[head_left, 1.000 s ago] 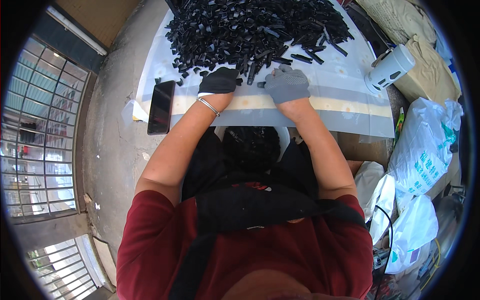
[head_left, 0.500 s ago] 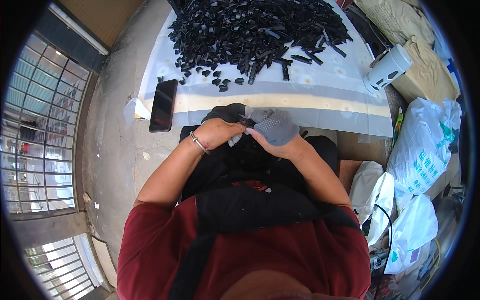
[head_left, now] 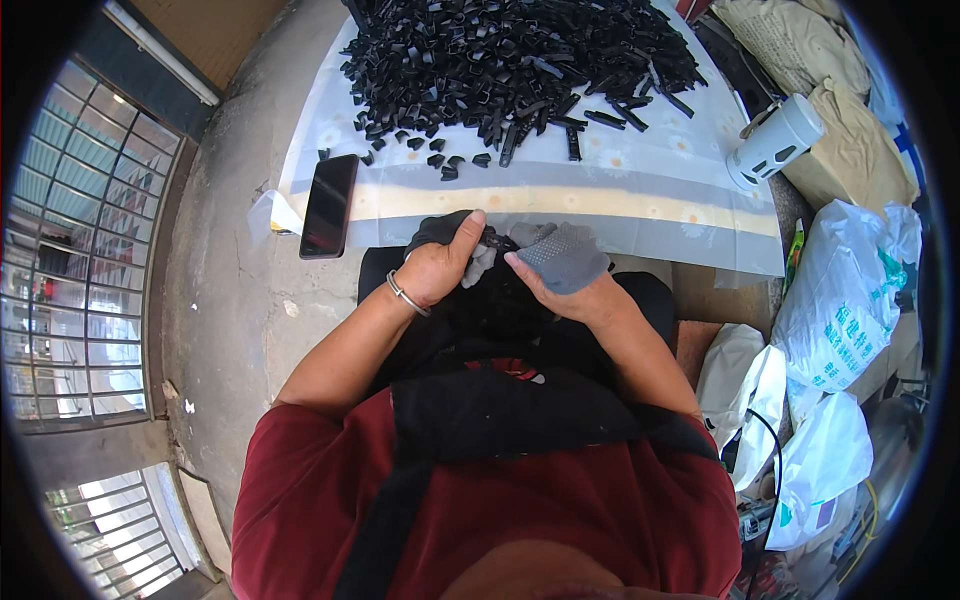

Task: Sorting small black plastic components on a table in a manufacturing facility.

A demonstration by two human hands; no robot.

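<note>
My left hand (head_left: pixel 442 262), in a dark grey glove that leaves the thumb bare, is closed on a small black plastic part (head_left: pixel 497 240) in front of my lap. Its thumb points away from me. From the other side my right hand (head_left: pixel 562 264), in a grey dotted glove, has its fingers closed at the right end of the same part. Both hands are just off the table's near edge. The part is mostly hidden by the fingers, so its full shape does not show. A big heap of similar black plastic parts (head_left: pixel 520 70) covers the far table.
A black phone (head_left: pixel 328 207) lies at the left edge of the table, whose flowered cover (head_left: pixel 620 205) shows in front. At the right stands a white tumbler (head_left: pixel 775 140). Plastic bags (head_left: pixel 840 290) and a brown sack (head_left: pixel 850 145) crowd the right side. A barred window (head_left: pixel 90 250) is at left.
My hands have drawn slightly apart, and the left thumb has lifted from the part to point away from me. More of the black part shows between them.
</note>
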